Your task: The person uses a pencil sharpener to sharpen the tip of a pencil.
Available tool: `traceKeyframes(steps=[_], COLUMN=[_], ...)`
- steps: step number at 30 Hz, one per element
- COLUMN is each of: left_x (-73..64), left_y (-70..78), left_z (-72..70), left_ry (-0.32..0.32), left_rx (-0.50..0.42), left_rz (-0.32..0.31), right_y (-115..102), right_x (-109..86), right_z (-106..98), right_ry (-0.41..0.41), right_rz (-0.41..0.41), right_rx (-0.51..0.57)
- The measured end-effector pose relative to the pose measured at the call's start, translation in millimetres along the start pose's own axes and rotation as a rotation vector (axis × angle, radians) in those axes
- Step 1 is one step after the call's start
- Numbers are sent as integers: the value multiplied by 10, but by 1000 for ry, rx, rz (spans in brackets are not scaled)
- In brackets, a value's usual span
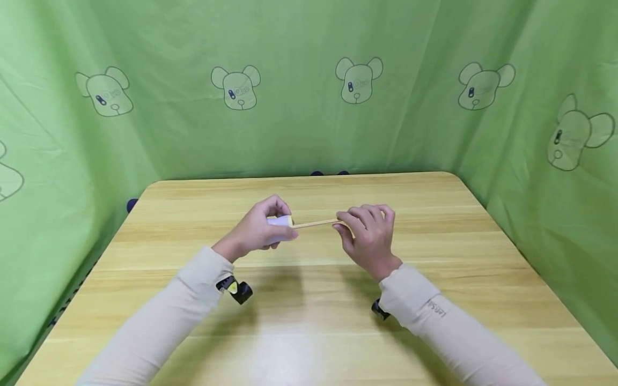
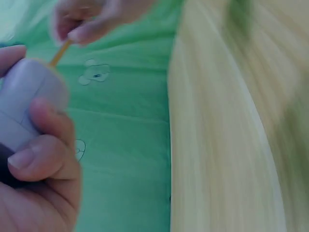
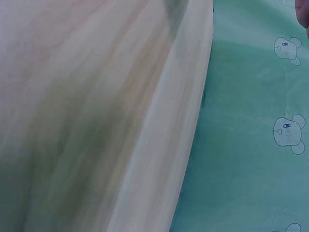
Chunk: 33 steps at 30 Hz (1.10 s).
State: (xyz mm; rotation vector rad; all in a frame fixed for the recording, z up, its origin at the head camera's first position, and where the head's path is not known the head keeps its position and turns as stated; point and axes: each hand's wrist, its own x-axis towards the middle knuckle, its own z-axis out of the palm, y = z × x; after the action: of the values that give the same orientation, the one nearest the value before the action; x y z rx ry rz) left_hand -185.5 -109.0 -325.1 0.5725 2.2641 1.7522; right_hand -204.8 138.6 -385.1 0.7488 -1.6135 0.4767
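Note:
My left hand [image 1: 263, 228] grips a pale lavender rounded case [image 2: 31, 94] with a yellowish rim and a dark lower part. Its thumb and fingers are curled round the case, partly covering it. A thin yellow pencil-like stick [image 1: 315, 223] runs from the rimmed end of the case toward the right. My right hand [image 1: 369, 236] pinches the stick's other end between thumb and fingers. Whether the stick goes inside the case or only meets its rim, I cannot tell. In the right wrist view, only a bit of a hand [image 3: 302, 13] shows at the top right corner.
Both hands are above a light wood table [image 1: 309, 311]. Green curtains [image 1: 299, 139] printed with bear heads hang behind it and along both sides. A small black wrist camera [image 1: 240, 292] hangs below the left sleeve, another [image 1: 380, 310] below the right.

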Motion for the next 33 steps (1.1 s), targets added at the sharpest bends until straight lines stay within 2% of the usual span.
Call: traceKeyframes(steps=[3,5,8,15,19,22,28,31,33], left_x=[9,11,11,16,30,31,20,15,13], left_y=[32,46,44,21,-3,-29,-90,-128,-151], left_z=[-20,-30,-30,-30,-42,-45,-19,-2,16], left_ry=[-75,-109,-148,-212,-223,-208,-166,-152,-141], left_rx=[-153,-202,-241,-262,-273,-269,-215,-158,-99], left_rz=[-138,-191,-243,-326,-346,-352,-329,-282,-232], right_y=[-6,-11,-12,-28,-42,-59,-100,-116,-119], right_x=[-33,-45,-70,-112,-128,-129,-146,-157,-145], right_z=[5,7,11,24,32,18,-36,-72,-117], right_ry=[12,11,16,64,66,24,-103,-201,-301], right_rz=[-11,-14,-16,-41,-56,-52,5,61,109], right_rx=[26,41,52,16,-2,5,47,71,84])
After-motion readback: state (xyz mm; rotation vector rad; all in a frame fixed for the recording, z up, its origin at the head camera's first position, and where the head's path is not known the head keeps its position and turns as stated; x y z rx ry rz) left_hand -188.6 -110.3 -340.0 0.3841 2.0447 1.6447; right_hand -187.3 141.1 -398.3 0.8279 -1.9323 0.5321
